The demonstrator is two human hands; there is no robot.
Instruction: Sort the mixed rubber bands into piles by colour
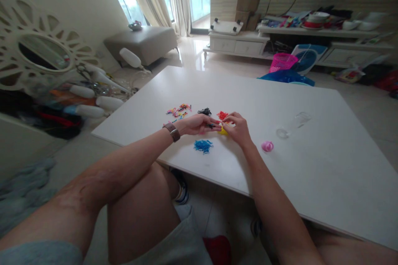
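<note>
My left hand [199,125], with a brown watch at the wrist, is turned partly palm up above the white table [326,165]. Small dark bands [212,126] lie in its curled fingers. The fingertips of my right hand [238,129] are pinched close to the left fingertips; what they hold is too small to name. Around the hands are piles of small bands: black [204,111] behind the left hand, red [222,115] behind the fingertips, yellow [223,131] beneath them, blue [203,145] in front, and mixed colours [179,111] to the left.
A pink roll [267,146] lies right of my right hand. Farther right are a clear ring-shaped piece [282,133] and a clear container [302,119]. Beyond the table stand a pink basket [282,62] and a grey bench [143,41]. My legs are below the near edge.
</note>
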